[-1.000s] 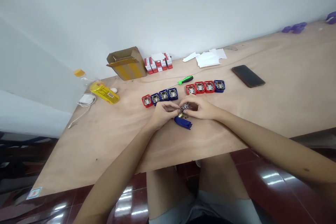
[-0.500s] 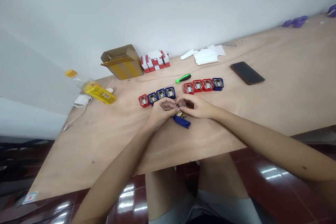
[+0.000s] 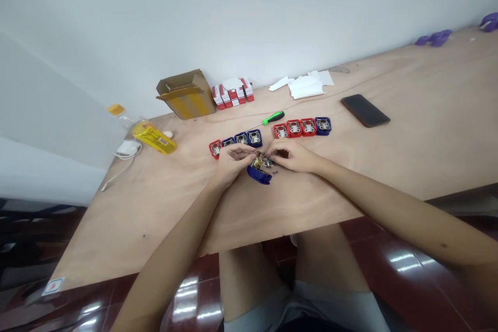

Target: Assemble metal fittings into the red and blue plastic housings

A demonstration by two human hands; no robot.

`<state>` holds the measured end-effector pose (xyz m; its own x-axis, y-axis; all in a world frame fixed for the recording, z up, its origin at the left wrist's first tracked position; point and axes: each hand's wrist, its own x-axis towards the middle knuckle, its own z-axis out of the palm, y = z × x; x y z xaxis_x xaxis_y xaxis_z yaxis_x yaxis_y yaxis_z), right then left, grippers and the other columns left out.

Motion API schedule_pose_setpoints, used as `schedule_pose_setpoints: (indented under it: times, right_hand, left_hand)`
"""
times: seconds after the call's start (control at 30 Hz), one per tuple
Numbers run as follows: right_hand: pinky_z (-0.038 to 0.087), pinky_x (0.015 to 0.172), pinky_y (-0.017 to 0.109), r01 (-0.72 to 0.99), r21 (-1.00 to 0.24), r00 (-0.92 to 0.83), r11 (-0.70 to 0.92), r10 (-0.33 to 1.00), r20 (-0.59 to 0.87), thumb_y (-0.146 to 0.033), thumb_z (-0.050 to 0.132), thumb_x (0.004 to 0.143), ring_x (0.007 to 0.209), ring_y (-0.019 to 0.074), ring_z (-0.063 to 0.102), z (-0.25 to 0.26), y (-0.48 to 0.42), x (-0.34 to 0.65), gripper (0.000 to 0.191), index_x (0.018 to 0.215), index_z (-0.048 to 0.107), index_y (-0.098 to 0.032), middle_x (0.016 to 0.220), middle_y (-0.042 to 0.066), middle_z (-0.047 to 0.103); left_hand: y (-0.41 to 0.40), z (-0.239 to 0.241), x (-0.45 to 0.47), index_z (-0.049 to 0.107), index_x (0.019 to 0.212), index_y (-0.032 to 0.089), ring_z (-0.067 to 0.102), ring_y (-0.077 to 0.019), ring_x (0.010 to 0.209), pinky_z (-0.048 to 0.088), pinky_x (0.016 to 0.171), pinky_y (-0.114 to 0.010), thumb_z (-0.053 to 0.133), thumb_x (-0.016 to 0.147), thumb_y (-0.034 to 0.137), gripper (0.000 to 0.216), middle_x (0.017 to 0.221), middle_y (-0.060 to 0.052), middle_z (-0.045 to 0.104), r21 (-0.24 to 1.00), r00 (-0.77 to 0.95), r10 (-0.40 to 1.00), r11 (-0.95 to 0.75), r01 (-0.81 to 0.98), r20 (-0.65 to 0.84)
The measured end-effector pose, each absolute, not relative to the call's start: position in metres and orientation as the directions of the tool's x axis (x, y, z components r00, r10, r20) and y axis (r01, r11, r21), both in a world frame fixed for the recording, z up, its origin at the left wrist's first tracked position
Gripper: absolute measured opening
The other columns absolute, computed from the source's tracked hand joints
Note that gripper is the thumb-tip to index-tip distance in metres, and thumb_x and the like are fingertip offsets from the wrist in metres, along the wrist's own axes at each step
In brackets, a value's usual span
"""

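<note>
My left hand (image 3: 233, 164) has its thumb and fingers at a small brass clamp piece (image 3: 257, 161), which it appears to grip by the edge. Just below lies a blue plastic cover (image 3: 259, 175), tilted and close against the brass. Opposite, my right hand (image 3: 294, 156) is closed in a pinch by several small metal parts (image 3: 267, 162); what its fingertips hold is too small to name. A loose screw (image 3: 275, 172) rests on the wood nearby. Beyond my hands stand two rows of red and blue battery terminal clamps (image 3: 301, 127), the left row partly hidden by my left hand.
A green-and-black screwdriver (image 3: 274, 118) lies behind the left row. Farther back are a cardboard box (image 3: 190, 106), small red-white boxes (image 3: 233, 94) and white papers (image 3: 307, 85). A phone (image 3: 365, 110) is at right; a yellow bottle (image 3: 153, 136) and white charger (image 3: 127, 148) at left.
My hands have drawn apart, the left one shifting left. The blue cover and brass piece have moved left and turned, so more metal parts show between my hands. The view has shifted slightly.
</note>
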<state>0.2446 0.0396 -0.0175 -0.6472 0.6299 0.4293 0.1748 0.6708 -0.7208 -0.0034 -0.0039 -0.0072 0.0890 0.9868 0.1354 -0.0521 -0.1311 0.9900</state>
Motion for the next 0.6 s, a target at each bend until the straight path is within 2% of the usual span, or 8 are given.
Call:
schedule_pose_setpoints:
  times: [0.13,0.3,0.4,0.47,0.5,0.53,0.6]
  right_hand:
    - [0.059,0.095,0.049,0.183,-0.678,-0.61,0.712,0.623,0.49,-0.017,0.062,0.099,0.101,0.0269,0.072,-0.018,0.041,0.243,0.016,0.101,0.078,-0.022,0.105,0.008,0.079]
    - [0.057,0.105,0.052,0.254,-0.624,-0.648,0.739,0.609,0.458,-0.034,0.056,0.109,0.117,0.0292,0.07,-0.015,0.037,0.24,0.028,0.126,0.076,-0.024,0.123,0.011,0.076]
    - [0.052,0.114,0.054,0.293,-0.563,-0.729,0.773,0.562,0.392,-0.048,0.066,0.105,0.133,0.0336,0.064,-0.014,0.035,0.238,0.048,0.146,0.067,-0.024,0.144,0.013,0.069]
    - [0.051,0.114,0.058,0.333,-0.487,-0.775,0.808,0.528,0.346,-0.061,0.074,0.097,0.138,0.0389,0.06,-0.013,0.033,0.237,0.07,0.155,0.06,-0.025,0.153,0.015,0.064]
    - [0.051,0.112,0.06,0.354,-0.443,-0.79,0.823,0.517,0.329,-0.064,0.075,0.095,0.138,0.0408,0.059,-0.013,0.033,0.236,0.074,0.155,0.059,-0.025,0.154,0.016,0.063]
    - [0.051,0.111,0.061,0.37,-0.402,-0.8,0.838,0.507,0.32,-0.064,0.073,0.096,0.137,0.0416,0.059,-0.014,0.032,0.236,0.07,0.153,0.062,-0.025,0.154,0.016,0.063]
    - [0.051,0.109,0.06,0.373,-0.344,-0.813,0.862,0.482,0.327,-0.056,0.065,0.104,0.132,0.0403,0.06,-0.015,0.032,0.235,0.051,0.141,0.07,-0.021,0.149,0.017,0.066]
  left_hand:
    - [0.002,-0.011,-0.005,0.084,0.09,0.017,0.08,-0.0209,0.083,0.065,0.078,-0.032,0.101,0.069,0.037,0.034,0.091,-0.008,0.083,0.973,0.014,0.985,-0.169,-0.158,0.173]
    - [0.009,-0.013,-0.008,0.083,0.092,0.017,0.079,-0.0192,0.079,0.062,0.075,-0.03,0.101,0.068,0.035,0.035,0.088,-0.007,0.082,0.951,-0.073,0.988,-0.15,-0.27,0.135]
    - [0.012,-0.012,-0.01,0.083,0.093,0.016,0.077,-0.0169,0.076,0.061,0.074,-0.029,0.101,0.067,0.034,0.037,0.088,-0.007,0.083,0.938,-0.103,0.989,-0.138,-0.319,0.111]
    - [0.013,-0.012,-0.011,0.083,0.092,0.016,0.075,-0.0154,0.075,0.059,0.073,-0.027,0.102,0.066,0.033,0.037,0.087,-0.007,0.083,0.926,-0.116,0.988,-0.137,-0.352,0.102]
    - [0.014,-0.011,-0.011,0.083,0.091,0.016,0.075,-0.0148,0.075,0.059,0.073,-0.026,0.102,0.065,0.033,0.036,0.087,-0.006,0.082,0.921,-0.117,0.988,-0.136,-0.366,0.1]
    - [0.014,-0.011,-0.011,0.083,0.09,0.016,0.074,-0.0144,0.075,0.058,0.073,-0.026,0.102,0.064,0.033,0.036,0.086,-0.006,0.082,0.916,-0.117,0.988,-0.138,-0.377,0.1]
    - [0.015,-0.011,-0.01,0.083,0.09,0.016,0.074,-0.0138,0.076,0.058,0.074,-0.025,0.103,0.063,0.032,0.036,0.086,-0.006,0.082,0.911,-0.112,0.988,-0.144,-0.386,0.109]
